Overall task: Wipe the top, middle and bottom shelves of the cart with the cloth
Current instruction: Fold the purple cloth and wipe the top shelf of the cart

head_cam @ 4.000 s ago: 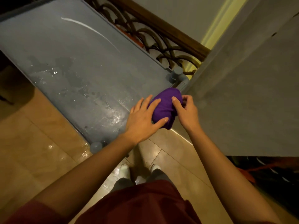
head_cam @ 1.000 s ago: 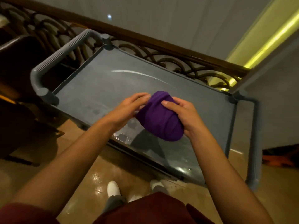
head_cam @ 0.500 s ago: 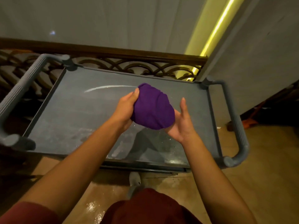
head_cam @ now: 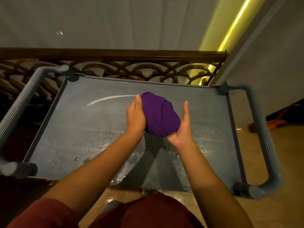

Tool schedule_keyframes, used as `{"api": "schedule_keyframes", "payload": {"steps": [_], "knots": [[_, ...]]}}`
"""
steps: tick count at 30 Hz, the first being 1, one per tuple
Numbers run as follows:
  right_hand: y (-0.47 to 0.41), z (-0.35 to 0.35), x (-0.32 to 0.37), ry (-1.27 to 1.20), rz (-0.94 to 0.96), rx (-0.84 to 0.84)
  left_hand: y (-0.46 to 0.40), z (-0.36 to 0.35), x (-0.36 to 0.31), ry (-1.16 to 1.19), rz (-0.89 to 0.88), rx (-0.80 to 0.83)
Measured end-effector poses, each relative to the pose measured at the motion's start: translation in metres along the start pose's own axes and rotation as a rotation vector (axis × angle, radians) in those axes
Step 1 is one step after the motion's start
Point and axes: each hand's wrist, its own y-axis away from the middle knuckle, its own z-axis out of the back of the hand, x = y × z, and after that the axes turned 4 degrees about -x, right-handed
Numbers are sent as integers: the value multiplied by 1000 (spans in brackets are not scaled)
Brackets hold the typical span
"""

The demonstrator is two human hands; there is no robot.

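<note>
Both hands are up over the top shelf (head_cam: pixel 79 129) of the cart, holding the cloth (head_cam: pixel 159 116) between them. It's a purple bundle, bunched into a ball, and it looks lifted off the shelf since there's a shadow under it. The left hand (head_cam: pixel 135 116) is curled against the cloth's left side with the thumb pointing up along it. The right hand (head_cam: pixel 182 127) cups it from below and the right, thumb sticking straight up; the rest of its fingers are hidden behind the cloth, so can't say exactly how they wrap.

The shelf is grey with a raised rim, and it has wet patches and droplets on the near half plus a pale curved streak (head_cam: pixel 108 98) running off to the left of the cloth. Nothing else is sitting on it.

Around it: a ribbed grey handle (head_cam: pixel 19 106) on the left end and another handle (head_cam: pixel 264 134) on the right. Just behind the cart is a dark wooden railing (head_cam: pixel 115 55) with curly ironwork, then a grey wall with a yellow-green light strip (head_cam: pixel 230 28). Tan tiled floor (head_cam: pixel 263 214) on the right, shiny and wet near the person's feet. Dark red shirt at the bottom.
</note>
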Motion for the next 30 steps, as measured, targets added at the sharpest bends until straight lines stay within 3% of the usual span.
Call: {"api": "schedule_keyframes", "payload": {"steps": [4, 9, 16, 18, 20, 23, 26, 30], "knots": [[-10, -8, 8, 150, 7, 41, -15, -2, 8, -18, -34, -36], [-29, -17, -3, 367, 88, -164, -36, 6, 24, -339, -166, -35], [-48, 7, 29, 475, 188, -428, -58, 74, 56, -758, -252, 226], [-54, 16, 48, 668, 315, -528, -63, 104, 66, -888, -327, 231], [-65, 21, 61, 1020, 532, -628, -70, 130, 74, -1077, -405, 220], [-85, 19, 61, 1335, 735, -631, -80, 151, 86, -1381, -477, 276], [-100, 24, 39, 1612, 748, -590, -90, 146, 86, -1507, -502, 349], [-111, 42, 19, 1992, 588, -515, -103, 117, 78, -1492, -500, 458]]}}
